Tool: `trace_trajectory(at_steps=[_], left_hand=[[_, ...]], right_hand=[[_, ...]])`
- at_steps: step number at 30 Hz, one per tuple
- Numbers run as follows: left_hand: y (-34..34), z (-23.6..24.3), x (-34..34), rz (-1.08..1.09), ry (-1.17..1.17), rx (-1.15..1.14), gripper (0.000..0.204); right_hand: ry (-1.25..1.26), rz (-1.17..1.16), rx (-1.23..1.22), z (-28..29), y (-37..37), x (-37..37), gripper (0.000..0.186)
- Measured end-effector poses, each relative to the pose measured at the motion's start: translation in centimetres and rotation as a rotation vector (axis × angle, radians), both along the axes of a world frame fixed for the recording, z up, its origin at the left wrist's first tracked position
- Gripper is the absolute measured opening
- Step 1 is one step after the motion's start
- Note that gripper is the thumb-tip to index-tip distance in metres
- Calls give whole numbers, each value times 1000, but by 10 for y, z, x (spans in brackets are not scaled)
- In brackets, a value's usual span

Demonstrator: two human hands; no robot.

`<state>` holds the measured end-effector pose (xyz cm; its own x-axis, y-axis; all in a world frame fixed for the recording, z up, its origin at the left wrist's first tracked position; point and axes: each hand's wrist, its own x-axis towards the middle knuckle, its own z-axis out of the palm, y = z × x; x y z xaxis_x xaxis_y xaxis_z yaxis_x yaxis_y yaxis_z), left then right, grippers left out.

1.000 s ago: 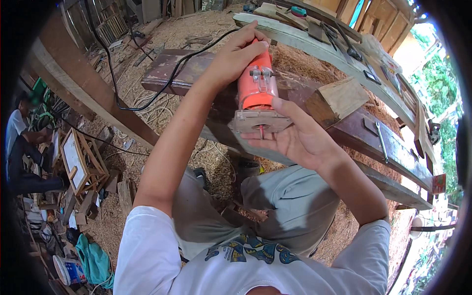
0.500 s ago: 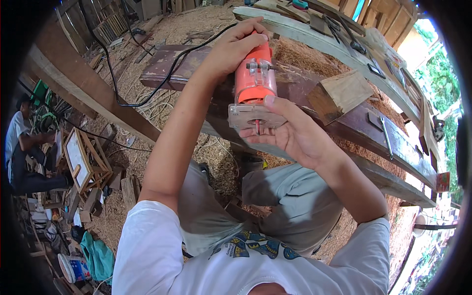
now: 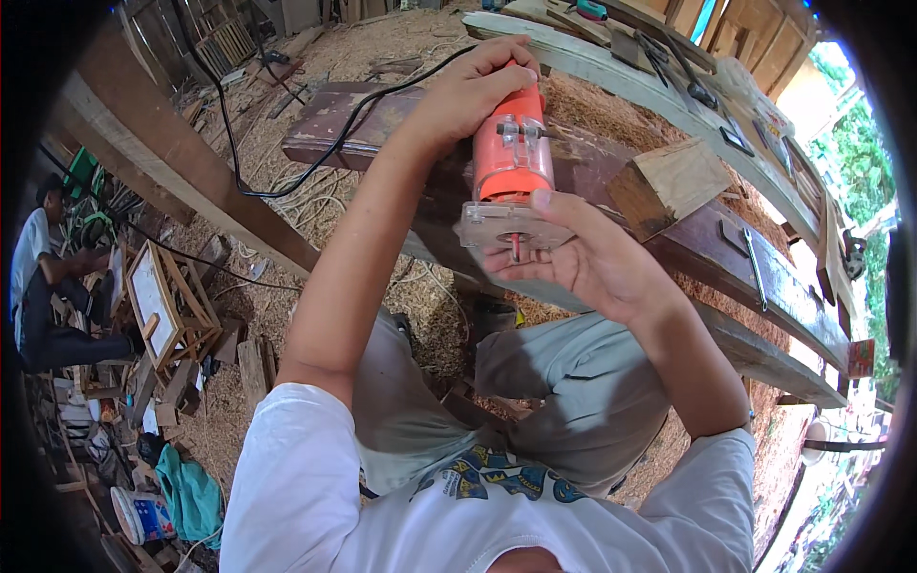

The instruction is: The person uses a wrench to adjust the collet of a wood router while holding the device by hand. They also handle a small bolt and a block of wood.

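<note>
My left hand (image 3: 478, 91) wraps round the upper end of an orange hand-held router (image 3: 508, 158), which has a clear plastic guard and a black cord (image 3: 315, 166). My right hand (image 3: 611, 267) grips the lower end at its clear square base (image 3: 482, 220), thumb on the edge and fingers underneath. A thin metal bit (image 3: 516, 246) sticks out of the base's centre. The router is over a worn dark-painted plank (image 3: 334, 124), with a wooden block (image 3: 673, 181) just to its right.
A wrench (image 3: 755, 267) lies on the plank at right. A pale board (image 3: 511, 31) with tools runs behind it. An upright timber (image 3: 143, 153) stands at left, past which a co-worker (image 3: 36, 248) sits by a small wooden frame (image 3: 162, 296). Shavings cover the ground.
The router and both hands have shifted slightly in the picture, a little up and to the right over the last half second, with the same grip. The view has moved slightly too.
</note>
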<state>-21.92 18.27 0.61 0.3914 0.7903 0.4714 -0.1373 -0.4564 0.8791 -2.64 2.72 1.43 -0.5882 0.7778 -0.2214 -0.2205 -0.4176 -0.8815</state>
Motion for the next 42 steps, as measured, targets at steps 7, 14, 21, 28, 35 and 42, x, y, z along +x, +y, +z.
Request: trace_trajectory(at_steps=[7, 14, 21, 28, 35, 42], left_hand=[[6, -6, -1, 56, 32, 90, 20], [5, -5, 3, -37, -15, 9, 17], [10, -8, 3, 19, -8, 45, 17], [8, -6, 4, 74, 54, 158, 18], [18, -12, 5, 24, 25, 140, 19], [11, -10, 7, 20, -36, 92, 21]], right_hand=[[-13, -19, -5, 2, -4, -3, 56], [-41, -54, -13, 3, -10, -3, 54], [-46, -4, -19, 5, -6, 1, 55], [-61, -29, -9, 1, -10, 0, 58], [-89, -34, -25, 5, -15, -3, 60], [-72, -47, -17, 5, -15, -3, 60]])
